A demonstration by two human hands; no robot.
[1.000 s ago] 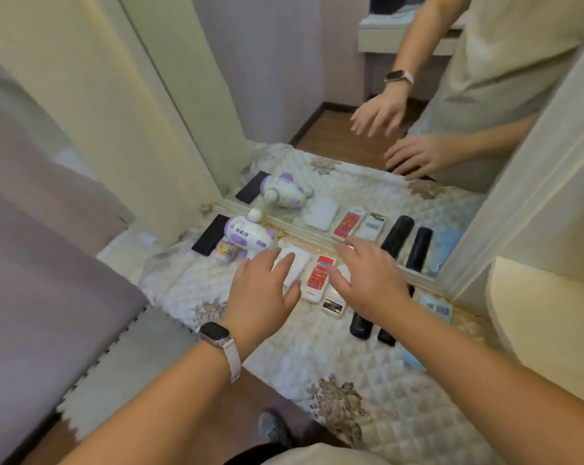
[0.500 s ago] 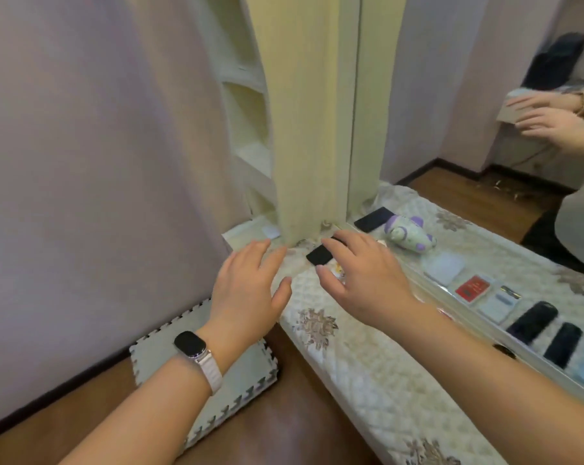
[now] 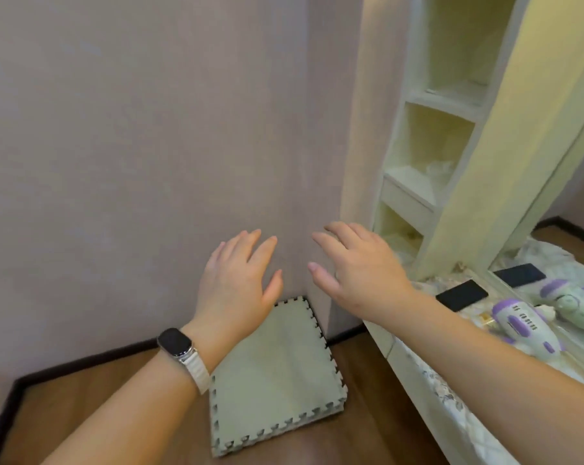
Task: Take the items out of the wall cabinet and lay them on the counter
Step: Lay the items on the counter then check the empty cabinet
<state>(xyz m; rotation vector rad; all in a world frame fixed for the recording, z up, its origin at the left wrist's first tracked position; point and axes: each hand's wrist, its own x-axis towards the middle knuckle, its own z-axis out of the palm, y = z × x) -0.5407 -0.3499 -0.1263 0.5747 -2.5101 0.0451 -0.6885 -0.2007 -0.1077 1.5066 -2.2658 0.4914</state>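
Both hands are held out in the air in front of a mauve wall [image 3: 133, 146], near its corner, and nothing is touched by either. The left hand [image 3: 236, 280] is seen from the back, its grip wide, with the fingers straight and slightly spread and nothing held; a dark watch [image 3: 176, 342] on a pale strap is worn on its wrist. The right hand [image 3: 361, 266] is raised just beside it, apart from it, and its grip is likewise wide, with relaxed fingers pointed towards the wall and nothing held. Below the hands a grey foam mat [image 3: 273, 374] with toothed edges is laid on the wooden floor [image 3: 116, 397], set into the corner. To the right of the hands the cream cabinet [image 3: 434, 135] is seen with its compartments stacked one above another; something pale and crumpled is lodged in the middle compartment, too blurred to be made out. At the lower right the tabletop [image 3: 451, 397] is covered with a quilted, flower-patterned cloth. On it a black phone [image 3: 461, 294] is laid flat near the foot of the cabinet, and a white and purple toy [image 3: 525, 325] is laid on its side near the phone, further right. A small yellowish item is lodged between the two, and what it is cannot be told. Behind them a mirror [image 3: 579, 213] is set against the tabletop, and the phone and the toy are doubled in it. The right forearm is stretched across the front edge of the tabletop.
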